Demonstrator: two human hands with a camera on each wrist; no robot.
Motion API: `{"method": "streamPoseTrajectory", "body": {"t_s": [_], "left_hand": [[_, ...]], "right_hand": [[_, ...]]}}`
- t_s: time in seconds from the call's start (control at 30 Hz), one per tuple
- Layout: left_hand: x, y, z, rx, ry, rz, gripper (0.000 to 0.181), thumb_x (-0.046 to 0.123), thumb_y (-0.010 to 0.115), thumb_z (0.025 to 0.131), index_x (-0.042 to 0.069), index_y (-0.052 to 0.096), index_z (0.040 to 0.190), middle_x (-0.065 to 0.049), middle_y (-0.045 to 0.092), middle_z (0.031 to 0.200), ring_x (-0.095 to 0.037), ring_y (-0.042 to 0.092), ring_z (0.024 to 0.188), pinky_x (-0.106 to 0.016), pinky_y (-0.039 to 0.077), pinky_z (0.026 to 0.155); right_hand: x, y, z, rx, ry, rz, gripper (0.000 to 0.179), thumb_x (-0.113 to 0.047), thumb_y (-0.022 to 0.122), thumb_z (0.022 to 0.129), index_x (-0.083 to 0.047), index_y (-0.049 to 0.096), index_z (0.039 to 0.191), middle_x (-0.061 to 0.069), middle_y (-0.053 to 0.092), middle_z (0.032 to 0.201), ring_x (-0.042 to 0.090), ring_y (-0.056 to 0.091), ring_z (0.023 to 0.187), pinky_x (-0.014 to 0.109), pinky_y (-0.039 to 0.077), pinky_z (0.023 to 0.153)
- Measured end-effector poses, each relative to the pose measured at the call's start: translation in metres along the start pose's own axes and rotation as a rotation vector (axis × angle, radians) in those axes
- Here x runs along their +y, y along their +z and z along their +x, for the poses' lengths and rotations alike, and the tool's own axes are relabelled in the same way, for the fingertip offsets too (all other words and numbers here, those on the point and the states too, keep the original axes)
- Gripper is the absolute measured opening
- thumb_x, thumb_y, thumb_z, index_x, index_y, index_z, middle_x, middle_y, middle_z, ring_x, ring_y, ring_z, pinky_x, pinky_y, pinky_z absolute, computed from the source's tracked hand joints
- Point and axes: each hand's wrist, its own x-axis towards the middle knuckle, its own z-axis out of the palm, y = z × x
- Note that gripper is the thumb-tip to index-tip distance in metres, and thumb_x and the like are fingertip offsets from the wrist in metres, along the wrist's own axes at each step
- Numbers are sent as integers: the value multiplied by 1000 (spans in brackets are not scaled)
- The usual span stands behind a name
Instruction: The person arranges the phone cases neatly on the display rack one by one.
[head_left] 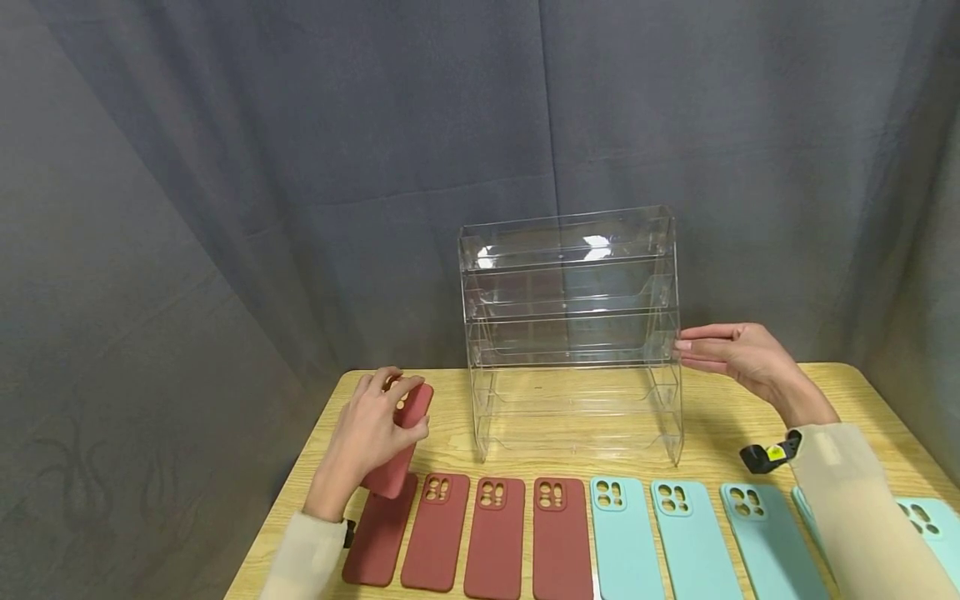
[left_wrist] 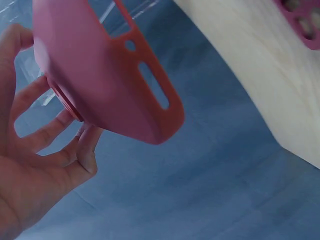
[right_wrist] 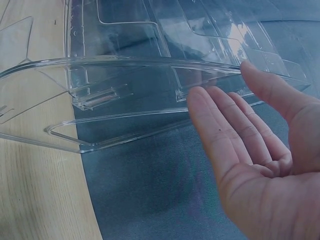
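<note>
In my left hand (head_left: 375, 425) is a red phone case (head_left: 397, 467), gripped between thumb and fingers and tilted above the left end of the row of cases. The left wrist view shows this red case (left_wrist: 110, 80) close up, with slots along its edge. My right hand (head_left: 750, 358) is at the right side of a clear tiered display rack (head_left: 570, 358), its fingers extended and fingertips at the side panel. From the right wrist, the hand (right_wrist: 260, 140) shows no object in its palm, beside the rack's curved clear edge (right_wrist: 140, 61).
Several red phone cases (head_left: 493, 542) lie face down along the table's front. To their right lie several mint-green phone cases (head_left: 630, 542), partly covered by the right sleeve. The wooden table (head_left: 427, 425) ends at a grey curtain (head_left: 375, 167) behind.
</note>
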Motion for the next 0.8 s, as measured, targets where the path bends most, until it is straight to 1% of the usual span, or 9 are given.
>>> {"method": "streamPoseTrajectory", "body": {"t_s": [0.1, 0.2, 0.33, 0.43, 0.53, 0.67, 0.73, 0.8], "left_hand": [[8, -4, 8, 13, 29, -6, 52, 38, 79, 83, 24, 71, 133, -13, 61, 134, -36, 60, 115, -48, 60, 73], [15, -9, 18, 39, 58, -4, 52, 37, 79, 83, 23, 71, 132, -12, 61, 135, -35, 59, 114, -46, 60, 70], [24, -17, 33, 77, 102, -7, 52, 36, 80, 84, 23, 71, 133, -13, 61, 136, -35, 59, 113, -46, 61, 71], [31, -22, 45, 88, 128, -14, 52, 37, 80, 84, 23, 71, 133, -13, 61, 136, -34, 58, 114, -47, 62, 71], [38, -28, 56, 97, 142, -16, 53, 38, 81, 84, 24, 70, 134, -12, 60, 137, -34, 58, 115, -49, 63, 69], [47, -33, 71, 114, 162, -20, 52, 38, 80, 85, 25, 70, 134, -11, 60, 138, -34, 59, 116, -50, 63, 69], [51, -35, 77, 124, 175, -21, 52, 39, 78, 86, 24, 70, 134, -11, 60, 138, -35, 59, 115, -49, 63, 69], [55, -36, 84, 132, 185, -22, 52, 40, 77, 86, 24, 69, 135, -12, 60, 138, -35, 59, 115, -49, 63, 69]], "right_hand": [[1, -1, 0, -3, -2, -2, 30, -17, 79, 96, -11, 73, 125, -14, 81, 105, 7, 78, 100, 24, 64, 88], [1, -1, 1, 1, 2, -6, 33, -18, 79, 96, -11, 70, 127, -15, 80, 104, 6, 78, 100, 24, 64, 88], [2, -3, 1, 3, 7, -6, 26, -17, 77, 97, -17, 71, 122, -16, 80, 104, 5, 78, 99, 24, 64, 88], [3, -4, 1, 0, 12, -1, 22, -17, 77, 97, -18, 74, 119, -16, 80, 103, 5, 78, 98, 24, 64, 88], [3, -4, 2, -3, 18, -11, 32, -18, 77, 97, -11, 71, 127, -16, 80, 103, 5, 78, 98, 24, 64, 89], [3, -4, 2, -2, 23, -29, 55, -19, 77, 98, 4, 57, 144, -17, 79, 103, 4, 78, 99, 23, 64, 89], [3, -4, 2, -3, 23, -28, 61, -18, 76, 98, 8, 52, 148, -17, 79, 104, 3, 77, 99, 23, 63, 89], [4, -4, 1, -4, 22, -25, 61, -18, 76, 99, 8, 52, 148, -17, 79, 104, 3, 77, 100, 22, 63, 89]]}}
